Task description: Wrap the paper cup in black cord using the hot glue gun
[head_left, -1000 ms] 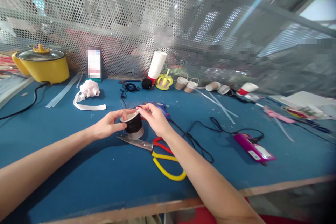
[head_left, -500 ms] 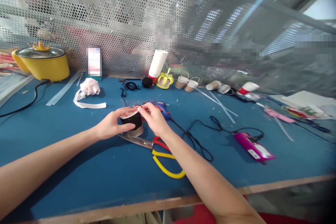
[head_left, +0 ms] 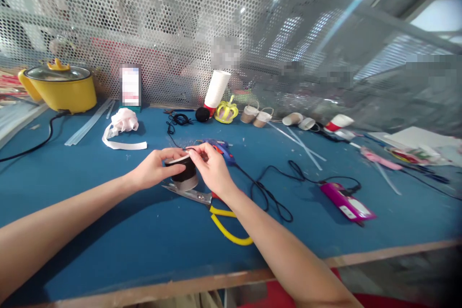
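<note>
My left hand (head_left: 153,169) is closed around a small paper cup (head_left: 188,183), thumb on its near side and fingers over the rim. Black cord covers the cup's upper part in a wide band; the lower part is bare. At the rim's right side my right hand (head_left: 212,166) pinches the black cord (head_left: 172,139), which trails back to a loose tangle. Its fingertips are partly hidden. Just below the cup lie scissors (head_left: 231,238) with yellow-covered handles. A blue glue gun (head_left: 226,153) rests behind my right hand, partly covered by it.
A yellow electric pot (head_left: 68,89), a phone (head_left: 130,86) and white ribbon (head_left: 124,120) stand or lie at the back left. Stacked paper cups (head_left: 217,87), a yellow crown-like basket (head_left: 226,111) and small cups line the mesh panel. A purple power strip (head_left: 346,202) lies right.
The cup has turned or shifted slightly in my left hand, and my right hand has moved a little along the rim. The scene has shifted slightly with the camera.
</note>
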### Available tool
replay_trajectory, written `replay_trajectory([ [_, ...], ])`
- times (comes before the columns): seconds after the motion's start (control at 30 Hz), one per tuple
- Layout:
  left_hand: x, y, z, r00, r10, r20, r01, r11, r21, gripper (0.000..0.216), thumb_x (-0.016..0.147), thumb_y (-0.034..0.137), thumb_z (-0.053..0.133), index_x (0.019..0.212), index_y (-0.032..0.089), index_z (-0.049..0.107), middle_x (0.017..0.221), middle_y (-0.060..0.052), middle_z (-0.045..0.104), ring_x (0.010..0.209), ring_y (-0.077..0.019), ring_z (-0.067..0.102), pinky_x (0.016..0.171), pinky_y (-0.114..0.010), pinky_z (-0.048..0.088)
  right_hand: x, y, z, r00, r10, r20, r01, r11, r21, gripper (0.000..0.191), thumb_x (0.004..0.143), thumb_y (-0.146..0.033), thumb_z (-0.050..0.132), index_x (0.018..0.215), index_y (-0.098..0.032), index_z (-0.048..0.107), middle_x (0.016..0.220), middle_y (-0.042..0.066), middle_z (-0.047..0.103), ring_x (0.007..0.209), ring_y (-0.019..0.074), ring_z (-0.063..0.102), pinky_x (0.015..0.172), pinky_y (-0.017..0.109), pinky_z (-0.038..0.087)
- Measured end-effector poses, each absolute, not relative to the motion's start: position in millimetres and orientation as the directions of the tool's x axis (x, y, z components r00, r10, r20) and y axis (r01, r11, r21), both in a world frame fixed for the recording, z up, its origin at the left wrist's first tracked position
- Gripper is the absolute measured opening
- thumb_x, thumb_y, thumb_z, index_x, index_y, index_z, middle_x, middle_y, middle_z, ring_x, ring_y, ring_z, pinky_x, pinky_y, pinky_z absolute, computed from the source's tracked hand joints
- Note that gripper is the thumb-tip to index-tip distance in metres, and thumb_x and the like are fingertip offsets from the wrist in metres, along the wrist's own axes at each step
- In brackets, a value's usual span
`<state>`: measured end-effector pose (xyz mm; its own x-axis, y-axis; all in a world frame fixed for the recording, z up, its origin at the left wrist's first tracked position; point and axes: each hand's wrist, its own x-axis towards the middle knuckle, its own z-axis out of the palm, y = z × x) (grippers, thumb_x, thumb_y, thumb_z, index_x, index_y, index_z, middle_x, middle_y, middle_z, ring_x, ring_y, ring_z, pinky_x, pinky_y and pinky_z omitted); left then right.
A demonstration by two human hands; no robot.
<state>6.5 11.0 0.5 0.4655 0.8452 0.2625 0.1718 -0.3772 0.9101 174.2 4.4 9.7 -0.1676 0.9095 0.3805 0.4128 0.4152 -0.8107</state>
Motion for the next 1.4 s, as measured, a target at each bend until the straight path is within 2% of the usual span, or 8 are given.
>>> replay_trajectory([
  [0.13,2,15,-2,0.512,0.805,0.299,0.057,-0.379,0.924,0.019,0.074,0.03,0.059,0.086,0.017,0.064,0.114,-0.008,0.059,0.112,-0.0228,0.049,0.095,-0.035,0.037,179,1,14,-0.211,0.872,0.442,0.345,0.49,-0.801,0.014,0.081,-0.031,0.048,0.073,-0.02,0.043,0.099,0.008,0.061,0.09,0.0156,0.058,0.076,0.029,0.046],
  [0.33,0,17,-5,0.543,0.793,0.275,0.104,-0.389,0.916,0.013,0.074,0.028,0.059,0.079,0.017,0.063,0.118,-0.008,0.056,0.114,-0.0222,0.046,0.097,-0.036,0.034,182,0,16,-0.254,0.849,0.463,0.483,0.526,-0.7,0.016,0.081,-0.029,0.048,0.069,-0.02,0.043,0.081,0.004,0.061,0.077,0.0143,0.058,0.074,0.029,0.045],
  [0.5,2,15,0,0.524,0.797,0.301,0.167,-0.443,0.881,0.014,0.073,0.03,0.058,0.077,0.016,0.057,0.113,-0.009,0.057,0.115,-0.0226,0.044,0.099,-0.036,0.031,180,-1,14,-0.254,0.835,0.488,0.514,0.544,-0.663,0.014,0.082,-0.027,0.047,0.07,-0.02,0.043,0.079,0.003,0.06,0.073,0.0137,0.056,0.072,0.028,0.045],
  [0.67,9,10,6,0.468,0.841,0.27,0.191,-0.395,0.899,0.013,0.073,0.029,0.054,0.075,0.016,0.054,0.111,-0.01,0.057,0.108,-0.023,0.05,0.095,-0.037,0.035,177,-1,14,-0.255,0.823,0.508,0.507,0.561,-0.654,0.012,0.081,-0.025,0.047,0.071,-0.02,0.043,0.079,0.003,0.06,0.075,0.0138,0.057,0.074,0.029,0.046],
  [1.03,11,8,9,0.422,0.868,0.261,0.205,-0.371,0.906,0.015,0.072,0.03,0.052,0.069,0.016,0.052,0.109,-0.011,0.058,0.109,-0.0247,0.049,0.096,-0.04,0.034,175,-2,11,-0.29,0.789,0.542,0.524,0.605,-0.6,0.01,0.081,-0.024,0.047,0.073,-0.02,0.043,0.082,0.005,0.06,0.081,0.0161,0.058,0.076,0.032,0.046],
  [1.2,10,9,9,0.428,0.858,0.283,0.162,-0.381,0.91,0.015,0.071,0.03,0.053,0.065,0.016,0.052,0.105,-0.009,0.061,0.11,-0.0255,0.048,0.097,-0.041,0.031,174,-4,15,-0.251,0.834,0.492,0.461,0.549,-0.697,0.009,0.079,-0.025,0.05,0.073,-0.02,0.046,0.087,0.006,0.061,0.082,0.0149,0.059,0.076,0.032,0.047],
  [1.3,8,10,7,0.406,0.877,0.256,0.107,-0.324,0.94,0.014,0.07,0.029,0.056,0.064,0.016,0.052,0.106,-0.009,0.06,0.11,-0.0248,0.048,0.098,-0.041,0.03,179,-1,23,-0.223,0.873,0.434,0.38,0.488,-0.786,0.01,0.079,-0.028,0.05,0.082,-0.018,0.052,0.096,0.007,0.062,0.089,0.0151,0.059,0.079,0.031,0.047],
  [1.4,7,11,3,0.369,0.909,0.192,0.017,-0.213,0.977,0.016,0.069,0.03,0.059,0.066,0.016,0.052,0.108,-0.009,0.058,0.109,-0.0244,0.048,0.097,-0.042,0.03,199,13,30,-0.158,0.905,0.395,0.46,0.421,-0.782,0.02,0.08,-0.033,0.049,0.09,-0.017,0.055,0.096,0.008,0.064,0.089,0.0163,0.06,0.079,0.032,0.048],
])
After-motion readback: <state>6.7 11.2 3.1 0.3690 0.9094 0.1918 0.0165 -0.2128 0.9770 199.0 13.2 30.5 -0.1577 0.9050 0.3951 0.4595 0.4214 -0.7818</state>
